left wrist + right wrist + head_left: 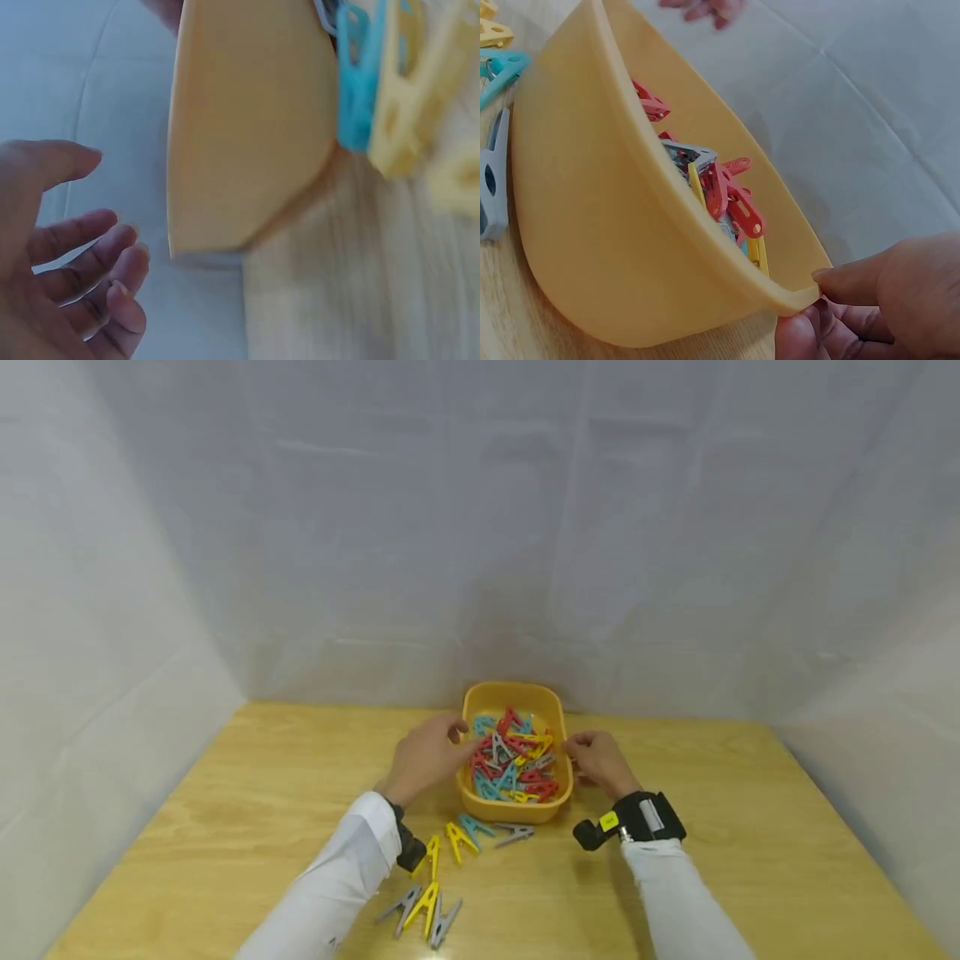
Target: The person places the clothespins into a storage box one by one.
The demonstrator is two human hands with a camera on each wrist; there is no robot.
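You wear long white sleeves point(352, 877) on both arms, ending just short of bare hands. A black camera unit point(637, 822) is strapped to your right wrist, with a small yellow tag and a grey patch. A similar black unit point(408, 847) sits under your left cuff.

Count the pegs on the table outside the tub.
7. Before the tub, left to right: yellow peg, second yellow, blue peg, grey peg. By the left sleeve: near grey, near yellow, last grey. The sleeve may hide more.
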